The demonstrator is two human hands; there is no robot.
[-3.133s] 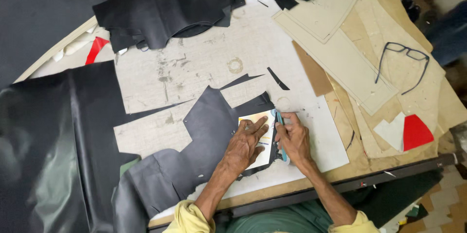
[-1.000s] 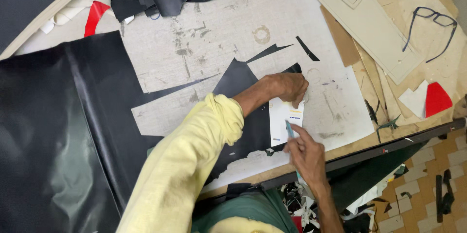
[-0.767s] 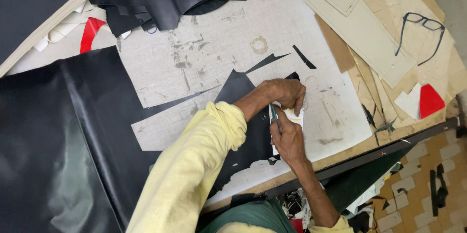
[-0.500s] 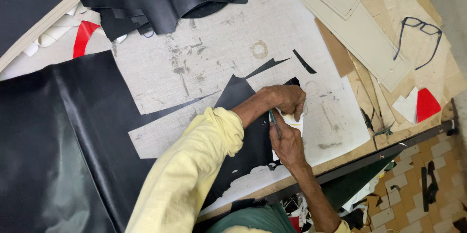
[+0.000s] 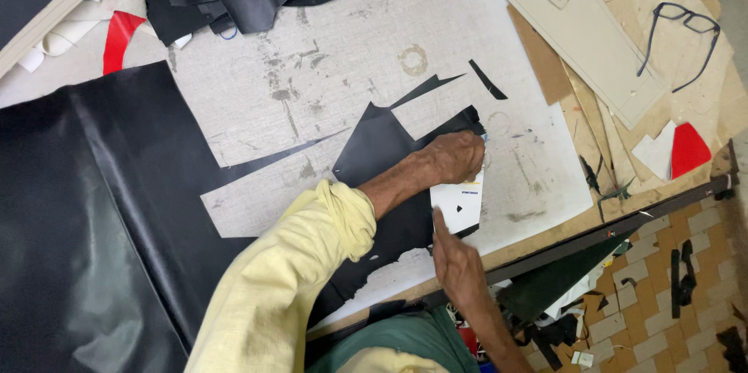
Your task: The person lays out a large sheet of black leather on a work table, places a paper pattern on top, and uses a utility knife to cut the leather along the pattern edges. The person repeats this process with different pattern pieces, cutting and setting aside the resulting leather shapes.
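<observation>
Right hand [image 5: 458,264] has dropped back off the leather [image 5: 382,147], holding nothing visible, while left hand [image 5: 454,156] stays pressing the template [image 5: 460,203] flat, fingers spread.

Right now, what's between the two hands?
Head view: a white card on black leather. The left hand presses its top end; the right hand is at its lower edge.

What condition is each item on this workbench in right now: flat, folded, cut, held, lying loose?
Left hand: pressed down on the white card.
Right hand: forefinger on the card's lower edge; any tool is hidden.
White card template: flat on the black leather piece.
Black leather piece: flat, edges cut.
Large black hide: spread out.
Spectacles: unfolded, lying loose.
Black sliver: cut off, loose.
</observation>
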